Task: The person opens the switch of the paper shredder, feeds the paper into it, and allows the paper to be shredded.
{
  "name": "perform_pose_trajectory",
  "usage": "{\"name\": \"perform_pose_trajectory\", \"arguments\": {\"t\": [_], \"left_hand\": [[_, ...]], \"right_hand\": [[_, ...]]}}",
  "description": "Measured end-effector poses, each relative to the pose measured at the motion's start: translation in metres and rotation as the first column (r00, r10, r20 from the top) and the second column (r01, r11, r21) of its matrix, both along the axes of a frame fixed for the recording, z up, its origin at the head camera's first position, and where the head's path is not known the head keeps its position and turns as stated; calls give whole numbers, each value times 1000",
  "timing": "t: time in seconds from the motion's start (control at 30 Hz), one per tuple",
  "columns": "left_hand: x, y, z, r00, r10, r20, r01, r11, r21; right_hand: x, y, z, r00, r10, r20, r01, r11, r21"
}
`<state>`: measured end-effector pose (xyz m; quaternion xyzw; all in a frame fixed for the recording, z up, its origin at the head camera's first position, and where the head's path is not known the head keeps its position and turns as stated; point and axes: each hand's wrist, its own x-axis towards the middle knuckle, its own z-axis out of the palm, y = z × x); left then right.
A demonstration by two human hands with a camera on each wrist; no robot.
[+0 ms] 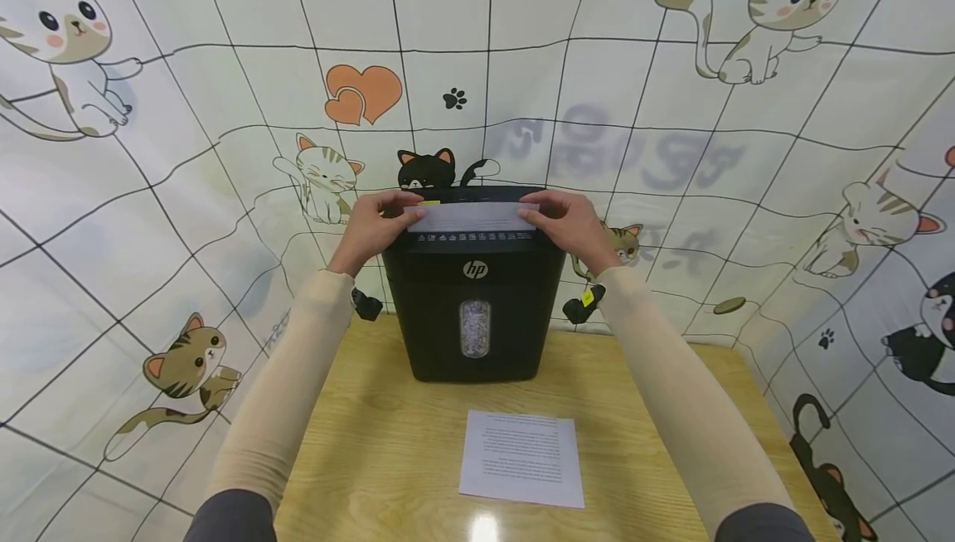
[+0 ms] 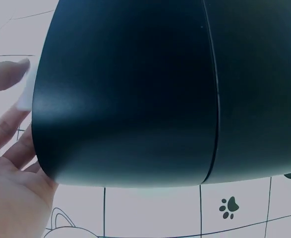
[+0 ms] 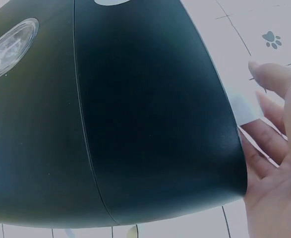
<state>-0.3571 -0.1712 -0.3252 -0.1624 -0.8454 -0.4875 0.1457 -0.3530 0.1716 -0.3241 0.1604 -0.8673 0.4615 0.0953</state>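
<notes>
A black HP paper shredder (image 1: 475, 302) stands at the back of the table, with paper shreds showing through its front window (image 1: 475, 329). A white sheet of paper (image 1: 473, 217) stands at the shredder's top opening, its lower edge hidden. At the sheet's left edge, my left hand (image 1: 378, 223) pinches it between thumb and fingers. My right hand (image 1: 570, 223) pinches the right edge in the same way. Both wrist views show the shredder's dark side, with the left hand (image 2: 14, 163) and right hand (image 3: 274, 148) beside its upper end.
A second printed sheet (image 1: 521, 459) lies flat on the wooden table (image 1: 388, 451), in front of the shredder. A white cloth with cat drawings (image 1: 522, 20) hangs behind and at both sides. Dark wrist cameras (image 1: 584, 304) sit under both forearms.
</notes>
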Motion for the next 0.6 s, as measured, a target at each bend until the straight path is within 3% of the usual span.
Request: {"name": "perform_pose_trajectory", "arguments": {"t": [0.2,0.43,0.6], "left_hand": [[2,-1,1,996,-79,44,77,997,31],[8,-3,3,995,-90,40,92,995,-46],[15,-8,6,995,-70,77,77,993,-92]], "right_hand": [[6,0,3,999,48,1,-48,997,53],[11,-1,5,998,61,5,-61,996,70],[12,2,6,998,69,-10,-67,993,93]]}}
